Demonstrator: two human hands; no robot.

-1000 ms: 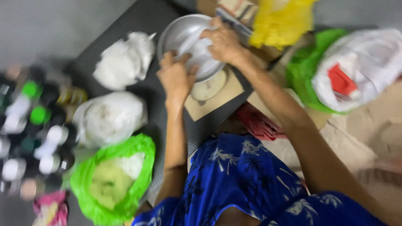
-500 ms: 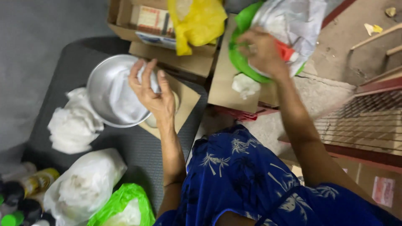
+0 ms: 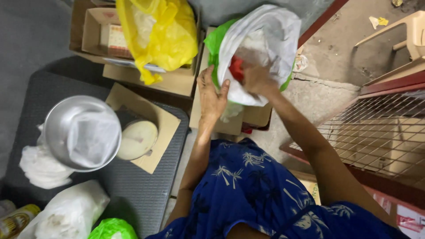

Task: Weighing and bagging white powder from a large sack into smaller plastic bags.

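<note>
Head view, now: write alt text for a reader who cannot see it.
Seen from above, a person's right hand reaches into a white plastic bag while the left hand holds its edge. To the left, a metal bowl stands on a dark mat near a yellow bag in a cardboard box.

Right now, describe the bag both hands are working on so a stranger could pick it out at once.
Start at the cardboard boxes at the top of the view. Right of the yellow bag sits a white bag nested in a green one, with the left hand on its edge and the right hand reaching in. Only it shows something red inside.
</note>
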